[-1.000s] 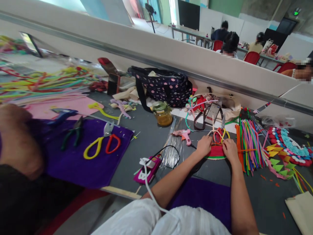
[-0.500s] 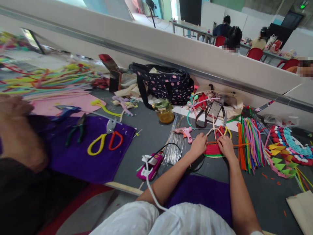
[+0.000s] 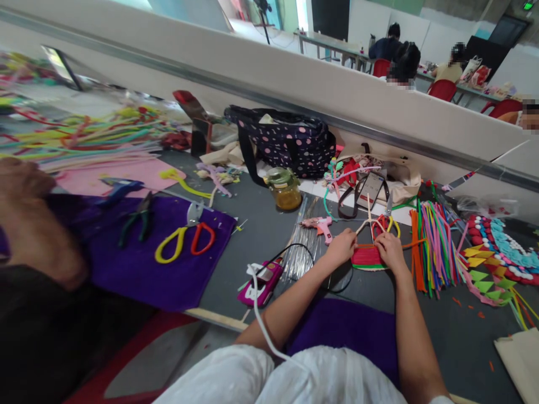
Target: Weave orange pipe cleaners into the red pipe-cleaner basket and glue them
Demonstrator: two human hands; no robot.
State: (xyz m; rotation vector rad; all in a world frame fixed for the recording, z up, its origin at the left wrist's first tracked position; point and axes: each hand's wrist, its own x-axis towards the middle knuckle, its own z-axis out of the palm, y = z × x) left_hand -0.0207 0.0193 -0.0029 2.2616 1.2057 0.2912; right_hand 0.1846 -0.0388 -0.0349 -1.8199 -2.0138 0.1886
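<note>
Between my hands is a small piece of craftwork point(image 3: 367, 259), red with a green and whitish lower edge, apparently wound from pipe cleaners. Cream stems point(image 3: 369, 210) stick up from its top, and an orange strand point(image 3: 415, 243) runs out to the right. My left hand point(image 3: 342, 247) pinches its left upper edge with closed fingers. On the opposite side my right hand point(image 3: 389, 251) grips the right upper edge; its fingertips are partly hidden. Just behind lie scissors point(image 3: 394, 224) with red and yellow handles.
A pink glue gun point(image 3: 323, 227) lies on clear sticks point(image 3: 297, 264) left of my hands. Coloured pipe cleaners point(image 3: 440, 247) are bundled at right. Behind stand a lidded jar point(image 3: 285, 191) and a dotted bag point(image 3: 290, 140). A co-worker's arm point(image 3: 42, 235) rests at far left beside pliers point(image 3: 137, 219).
The view has shifted slightly, moving the table items a little to the right. Both hands keep their hold on the craft piece, nearly still.
</note>
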